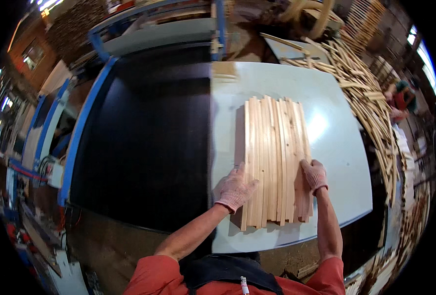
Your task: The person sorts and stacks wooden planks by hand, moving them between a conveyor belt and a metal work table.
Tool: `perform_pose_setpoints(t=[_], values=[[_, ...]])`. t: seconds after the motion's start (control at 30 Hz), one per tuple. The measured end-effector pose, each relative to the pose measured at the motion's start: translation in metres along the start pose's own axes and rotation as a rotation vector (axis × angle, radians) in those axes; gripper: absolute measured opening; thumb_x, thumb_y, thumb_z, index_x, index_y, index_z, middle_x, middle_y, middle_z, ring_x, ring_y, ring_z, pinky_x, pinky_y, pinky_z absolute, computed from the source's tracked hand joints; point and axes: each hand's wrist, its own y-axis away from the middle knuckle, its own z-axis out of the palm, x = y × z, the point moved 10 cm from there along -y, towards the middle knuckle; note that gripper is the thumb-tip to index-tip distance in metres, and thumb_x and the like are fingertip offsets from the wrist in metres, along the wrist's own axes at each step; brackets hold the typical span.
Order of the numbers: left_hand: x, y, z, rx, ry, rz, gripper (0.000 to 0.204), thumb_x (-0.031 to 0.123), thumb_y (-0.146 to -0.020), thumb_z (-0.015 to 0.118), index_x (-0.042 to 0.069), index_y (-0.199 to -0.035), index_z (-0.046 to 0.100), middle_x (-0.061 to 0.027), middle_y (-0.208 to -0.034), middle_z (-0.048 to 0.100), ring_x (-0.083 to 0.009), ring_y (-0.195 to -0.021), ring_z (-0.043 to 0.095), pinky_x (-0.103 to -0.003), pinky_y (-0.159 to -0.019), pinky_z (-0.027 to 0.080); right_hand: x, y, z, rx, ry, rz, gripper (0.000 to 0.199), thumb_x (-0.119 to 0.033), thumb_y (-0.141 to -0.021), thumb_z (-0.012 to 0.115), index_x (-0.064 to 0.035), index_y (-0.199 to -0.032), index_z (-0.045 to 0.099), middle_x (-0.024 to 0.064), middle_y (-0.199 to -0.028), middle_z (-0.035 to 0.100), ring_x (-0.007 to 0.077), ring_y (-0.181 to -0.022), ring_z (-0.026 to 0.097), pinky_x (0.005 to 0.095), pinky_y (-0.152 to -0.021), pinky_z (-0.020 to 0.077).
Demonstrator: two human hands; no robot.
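I've got both hands on the bundle of wooden slats (275, 162), which lies flat on the pale table (336, 162), long sides running away from me, near ends close to the table's front edge. My left hand (235, 189), in a pinkish knit glove, is pressed flat against the left flank of the bundle, fingers together and pointing up along the outermost slat. My right hand (315, 174), gloved the same, sits on the right side, fingers curled over the top of the outer slats near their lower end; whether the thumb hooks underneath I cannot tell. The far ends look ragged, some slats poking further than others, so as I see it the thing to do well here is squeeze evenly from both sides, keep the palms low against the table so no slat rides up, and tap the near ends flush before any lift. Pushing harder on one side would, I judge, fan the stack out to the right. To my left the dark machine bed (144, 142) with its blue frame (78, 132) sits right beside the table; on the right a big heap of loose sticks (375, 113) curves around the table's edge, well clear of my hands
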Motion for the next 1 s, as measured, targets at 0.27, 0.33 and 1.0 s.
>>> perform_pose_setpoints(t=[0.27,0.33,1.0], values=[[-0.11,0.056,-0.109,0.083,-0.019,-0.061,0.081,0.045,-0.091,0.073,0.004,-0.156,0.045,-0.0283,-0.129,0.063,-0.0471,-0.116,0.068,-0.054,-0.1,0.057,-0.113,0.101,0.078,-0.088,-0.038,-0.074,0.06,-0.058,-0.084,0.076,0.0023,-0.08,0.07,0.0219,-0.078,0.071,0.0354,-0.077,0.07,0.0469,-0.077,0.0553],[-0.136,0.066,-0.141,0.02,0.003,-0.116,0.087,0.047,-0.091,0.073,0.002,-0.158,0.042,-0.0275,-0.129,0.064,-0.0455,-0.118,0.067,-0.054,-0.101,0.056,-0.137,0.123,0.1,-0.106,-0.04,-0.076,0.058,-0.055,-0.08,0.081,0.0018,-0.078,0.069,0.0184,-0.073,0.07,0.0291,-0.07,0.067,0.0435,-0.072,0.0551],[-0.49,0.203,-0.497,0.469,-0.713,-0.481,0.093,0.06,-0.099,0.056,-0.002,-0.165,0.034,-0.0274,-0.171,0.034,-0.0422,-0.161,0.027,-0.059,-0.132,0.014,-0.578,0.41,0.429,-0.729,-0.125,-0.586,0.047,-0.035,-0.086,0.068,0.0096,-0.094,0.078,0.0295,-0.083,0.075,0.0368,-0.086,0.081,0.0449,-0.078,0.0609]])
